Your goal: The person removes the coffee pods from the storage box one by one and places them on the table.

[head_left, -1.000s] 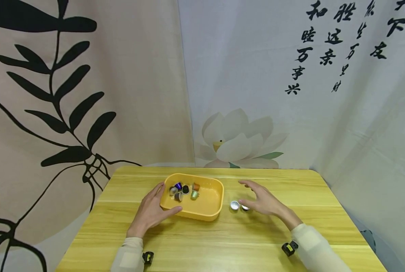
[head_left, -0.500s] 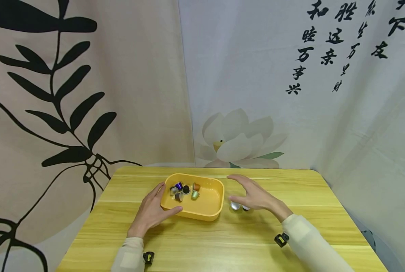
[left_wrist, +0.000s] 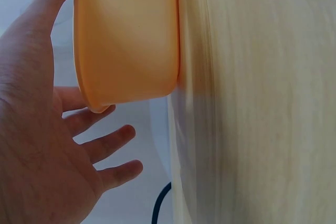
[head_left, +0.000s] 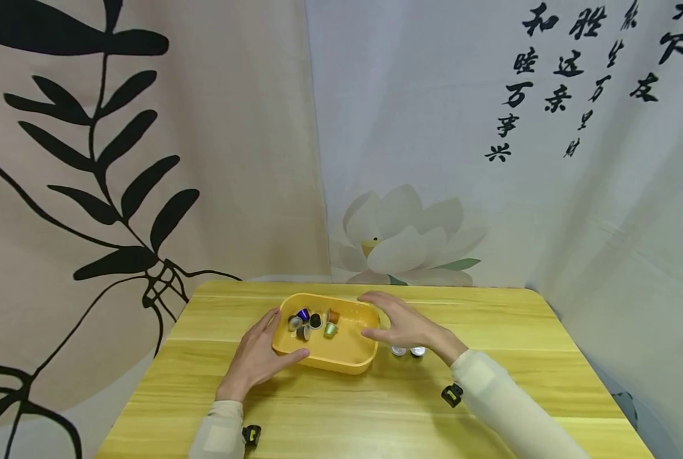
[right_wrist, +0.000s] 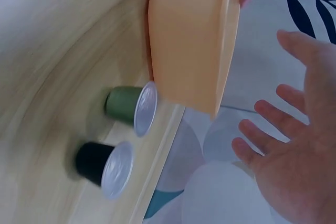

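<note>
Two foil-lidded capsules [right_wrist: 123,137] unlabelled beside plain yellow tray [head_left: 350,352]; calligraphy [head_left: 571,76] behind.

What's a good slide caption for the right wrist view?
Open right hand beside a yellow tray, with green capsule and black capsule on the table.

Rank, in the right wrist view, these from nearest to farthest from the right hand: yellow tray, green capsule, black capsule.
1. Yellow tray, just across from the right hand.
2. Green capsule, beside the tray's wall.
3. Black capsule, on the table past the green one.
</note>
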Demonstrator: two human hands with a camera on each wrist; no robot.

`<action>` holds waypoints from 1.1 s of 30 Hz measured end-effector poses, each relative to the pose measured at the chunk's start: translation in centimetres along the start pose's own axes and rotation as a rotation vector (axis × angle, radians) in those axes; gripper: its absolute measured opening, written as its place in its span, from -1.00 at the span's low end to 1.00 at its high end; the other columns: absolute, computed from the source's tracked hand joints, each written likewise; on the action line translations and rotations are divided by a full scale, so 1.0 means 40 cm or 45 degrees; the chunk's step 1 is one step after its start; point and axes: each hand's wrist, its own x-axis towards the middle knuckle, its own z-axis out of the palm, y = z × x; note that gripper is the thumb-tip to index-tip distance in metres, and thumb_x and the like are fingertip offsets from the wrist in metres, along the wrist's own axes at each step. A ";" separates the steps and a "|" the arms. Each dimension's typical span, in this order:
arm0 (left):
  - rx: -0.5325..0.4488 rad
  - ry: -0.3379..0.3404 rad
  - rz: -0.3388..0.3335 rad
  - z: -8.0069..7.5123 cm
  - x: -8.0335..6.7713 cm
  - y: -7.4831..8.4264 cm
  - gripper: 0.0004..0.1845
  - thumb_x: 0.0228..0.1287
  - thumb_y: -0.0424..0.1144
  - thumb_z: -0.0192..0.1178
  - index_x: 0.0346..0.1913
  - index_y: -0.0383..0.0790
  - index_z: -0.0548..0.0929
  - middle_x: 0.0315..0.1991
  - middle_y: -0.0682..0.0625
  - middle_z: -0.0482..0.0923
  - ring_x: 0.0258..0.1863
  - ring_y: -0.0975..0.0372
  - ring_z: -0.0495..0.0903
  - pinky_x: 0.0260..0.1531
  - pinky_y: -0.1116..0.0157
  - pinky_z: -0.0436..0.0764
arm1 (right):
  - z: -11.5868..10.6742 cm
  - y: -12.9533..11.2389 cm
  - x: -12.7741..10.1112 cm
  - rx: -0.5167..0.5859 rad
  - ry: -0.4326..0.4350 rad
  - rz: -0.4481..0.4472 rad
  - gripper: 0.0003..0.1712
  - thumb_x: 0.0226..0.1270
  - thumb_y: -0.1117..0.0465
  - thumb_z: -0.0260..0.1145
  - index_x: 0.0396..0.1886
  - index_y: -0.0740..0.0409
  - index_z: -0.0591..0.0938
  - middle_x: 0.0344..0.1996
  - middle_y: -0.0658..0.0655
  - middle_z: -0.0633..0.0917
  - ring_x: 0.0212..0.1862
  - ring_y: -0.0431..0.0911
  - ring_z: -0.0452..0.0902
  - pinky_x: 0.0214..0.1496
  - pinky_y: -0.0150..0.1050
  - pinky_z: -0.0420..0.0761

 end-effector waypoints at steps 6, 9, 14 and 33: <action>0.006 -0.008 -0.005 0.000 0.001 0.004 0.40 0.24 0.64 0.38 0.83 -0.29 0.15 0.87 -0.24 0.07 0.79 -0.37 0.18 0.72 -0.42 0.29 | 0.027 -0.012 0.037 -0.045 -0.035 -0.031 -0.17 0.61 -0.03 0.48 0.73 0.10 0.45 0.71 0.27 0.47 0.73 0.27 0.38 0.74 0.37 0.45; 0.012 -0.013 -0.006 0.000 0.001 0.004 0.41 0.24 0.64 0.38 0.83 -0.30 0.15 0.87 -0.23 0.06 0.79 -0.36 0.18 0.72 -0.41 0.29 | 0.035 -0.018 0.053 -0.048 -0.066 -0.036 -0.17 0.61 -0.01 0.49 0.73 0.11 0.45 0.72 0.26 0.47 0.74 0.26 0.37 0.77 0.33 0.43; 0.009 -0.012 -0.003 0.001 0.002 0.004 0.41 0.24 0.64 0.38 0.83 -0.29 0.16 0.87 -0.23 0.06 0.79 -0.36 0.18 0.72 -0.41 0.30 | 0.044 -0.033 0.077 -0.041 -0.142 -0.066 -0.21 0.61 0.06 0.50 0.70 0.16 0.47 0.69 0.26 0.50 0.72 0.25 0.40 0.77 0.29 0.44; 0.021 0.009 0.005 -0.003 0.001 0.001 0.41 0.23 0.65 0.38 0.82 -0.30 0.18 0.86 -0.24 0.09 0.77 -0.36 0.22 0.72 -0.40 0.31 | 0.107 -0.053 0.178 -0.174 -0.340 -0.197 -0.39 0.61 0.26 0.49 0.57 0.27 0.60 0.54 0.23 0.66 0.55 0.15 0.61 0.70 0.11 0.58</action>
